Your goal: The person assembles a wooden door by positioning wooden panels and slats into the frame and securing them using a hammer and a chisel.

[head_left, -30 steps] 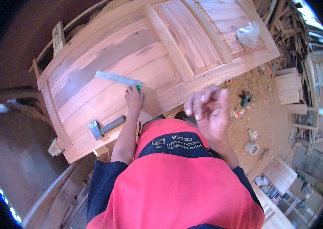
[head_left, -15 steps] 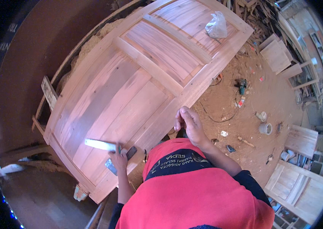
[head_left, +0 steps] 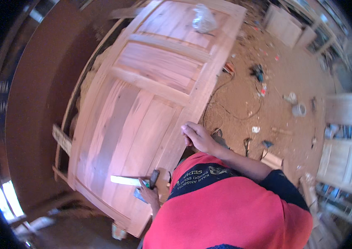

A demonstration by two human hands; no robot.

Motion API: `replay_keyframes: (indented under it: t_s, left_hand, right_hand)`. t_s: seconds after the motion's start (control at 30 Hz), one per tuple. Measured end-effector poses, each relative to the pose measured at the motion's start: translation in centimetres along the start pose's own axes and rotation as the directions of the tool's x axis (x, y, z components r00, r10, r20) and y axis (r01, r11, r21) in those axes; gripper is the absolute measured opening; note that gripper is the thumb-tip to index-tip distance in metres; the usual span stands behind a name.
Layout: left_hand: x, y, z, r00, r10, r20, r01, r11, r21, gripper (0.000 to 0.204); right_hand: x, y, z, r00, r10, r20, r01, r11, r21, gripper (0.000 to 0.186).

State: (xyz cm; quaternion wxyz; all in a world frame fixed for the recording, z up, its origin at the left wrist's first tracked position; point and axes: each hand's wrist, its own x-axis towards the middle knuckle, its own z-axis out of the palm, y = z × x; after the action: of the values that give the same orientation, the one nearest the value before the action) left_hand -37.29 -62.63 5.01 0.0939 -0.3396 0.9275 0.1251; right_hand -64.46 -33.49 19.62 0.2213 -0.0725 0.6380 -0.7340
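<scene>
The big wooden door (head_left: 142, 103) lies flat before me, its panelled face up. My right hand (head_left: 196, 137) rests curled on its right edge, the grip closed over the wood. At the near end my left hand (head_left: 149, 193) presses a metal square (head_left: 126, 180) onto the door, fingers down on it; a dark-handled tool (head_left: 154, 178) lies just beside.

Plastic bag (head_left: 204, 17) on the door's (head_left: 142, 103) far end, ruler (head_left: 125, 180) near end.
</scene>
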Motion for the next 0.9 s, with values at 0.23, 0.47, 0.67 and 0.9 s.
replay_keyframes:
  t_s: [0.23, 0.47, 0.67, 0.9]
  left_hand:
    - [2.7, 1.2, -3.6, 0.997, 0.057, -0.045, -0.053, 0.996, 0.075, 0.099]
    - [2.0, 15.0, -10.4, 0.943, 0.332, -0.017, -0.236, 0.633, -0.738, 0.097]
    - [2.6, 28.4, -8.8, 0.300, 0.951, -0.077, -0.920, 0.267, -0.288, 0.091]
    - [-5.2, 42.8, -2.2, -0.281, 0.913, 0.296, -0.946, -0.210, -0.248, 0.091]
  right_hand:
    - [-0.8, 3.2, -2.0, 0.994, 0.101, -0.048, -0.109, 0.971, -0.215, 0.037]
    - [-3.6, 5.0, -0.7, 0.967, 0.079, 0.242, -0.045, 0.989, -0.144, 0.054]
    - [-9.2, 1.1, -4.6, 0.897, 0.297, 0.327, -0.433, 0.735, 0.521, 0.073]
    - [-18.8, 8.5, -12.8, 0.951, 0.307, 0.031, -0.167, 0.430, 0.887, 0.040]
